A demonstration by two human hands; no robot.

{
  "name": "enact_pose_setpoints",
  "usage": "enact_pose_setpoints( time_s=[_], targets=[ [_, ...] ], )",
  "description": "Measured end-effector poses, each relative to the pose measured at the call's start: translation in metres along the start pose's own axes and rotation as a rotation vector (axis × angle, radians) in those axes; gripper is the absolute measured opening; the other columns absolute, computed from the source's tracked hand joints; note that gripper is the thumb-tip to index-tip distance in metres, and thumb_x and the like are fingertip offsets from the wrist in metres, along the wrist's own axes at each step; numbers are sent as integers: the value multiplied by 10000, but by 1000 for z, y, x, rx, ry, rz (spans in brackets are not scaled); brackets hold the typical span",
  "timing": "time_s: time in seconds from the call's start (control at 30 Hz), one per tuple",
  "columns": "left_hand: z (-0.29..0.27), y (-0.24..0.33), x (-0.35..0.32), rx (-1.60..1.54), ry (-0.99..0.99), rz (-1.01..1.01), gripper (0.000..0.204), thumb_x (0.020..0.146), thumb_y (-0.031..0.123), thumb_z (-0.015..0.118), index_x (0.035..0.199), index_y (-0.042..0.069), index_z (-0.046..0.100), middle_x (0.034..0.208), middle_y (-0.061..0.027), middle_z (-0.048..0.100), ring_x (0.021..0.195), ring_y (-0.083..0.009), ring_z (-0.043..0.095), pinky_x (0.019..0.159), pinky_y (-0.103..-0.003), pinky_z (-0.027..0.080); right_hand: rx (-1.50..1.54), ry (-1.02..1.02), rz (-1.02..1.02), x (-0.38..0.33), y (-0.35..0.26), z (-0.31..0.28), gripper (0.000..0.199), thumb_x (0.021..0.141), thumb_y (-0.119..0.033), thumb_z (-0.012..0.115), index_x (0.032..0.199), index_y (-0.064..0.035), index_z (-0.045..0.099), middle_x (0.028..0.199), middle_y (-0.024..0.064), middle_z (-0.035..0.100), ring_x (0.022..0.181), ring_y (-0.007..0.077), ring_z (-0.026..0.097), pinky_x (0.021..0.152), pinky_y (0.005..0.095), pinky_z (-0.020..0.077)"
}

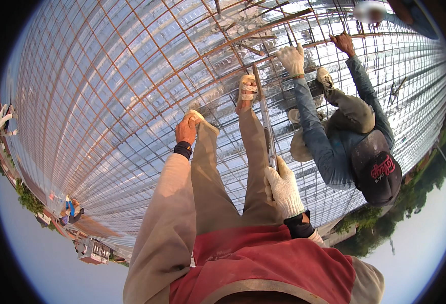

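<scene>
My gloved right hand (pixel 282 190) is clamped around a long steel rebar (pixel 264 111); looks heavy and stiff, so I'd grip mid-shaft. Bare left hand (pixel 185 129) rests loose on my knee.

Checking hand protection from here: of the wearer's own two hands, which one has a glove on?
The right hand, in a white knit glove and gripping the long metal rod. The left hand is bare, resting on the knee.
</scene>
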State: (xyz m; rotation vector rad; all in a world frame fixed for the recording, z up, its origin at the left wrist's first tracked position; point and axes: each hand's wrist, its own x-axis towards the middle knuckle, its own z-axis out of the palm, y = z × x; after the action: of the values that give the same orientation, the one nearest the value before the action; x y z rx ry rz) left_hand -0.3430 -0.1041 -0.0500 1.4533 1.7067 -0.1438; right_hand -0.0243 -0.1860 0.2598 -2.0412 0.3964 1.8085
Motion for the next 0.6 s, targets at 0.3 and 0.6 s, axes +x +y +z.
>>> enact_pose_setpoints(
  time_s=[0.3, 0.6],
  targets=[
    [-5, -114, -70, 47, -147, -200, 330, 1084, 285, 660, 1268, 77, 838, 1127, -158, 873, 1117, -366, 829, 998, -474, 620, 11, 9, -13, -14, 6, 16, 502, 1130, -193, 631, 1596, -46, 516, 775, -13, 566, 481, 75, 489, 409, 273, 364],
    [-50, 45, 51, -252, 131, 220, 405, 1139, 352, 631, 1375, 73, 805, 1274, -215, 843, 1199, -394, 809, 1062, -473, 613, -48, 10, -21, -17, 2, 20, 527, 1113, -218, 632, 1588, -21, 517, 781, 19, 574, 490, 102, 512, 424, 291, 386]
  ],
)
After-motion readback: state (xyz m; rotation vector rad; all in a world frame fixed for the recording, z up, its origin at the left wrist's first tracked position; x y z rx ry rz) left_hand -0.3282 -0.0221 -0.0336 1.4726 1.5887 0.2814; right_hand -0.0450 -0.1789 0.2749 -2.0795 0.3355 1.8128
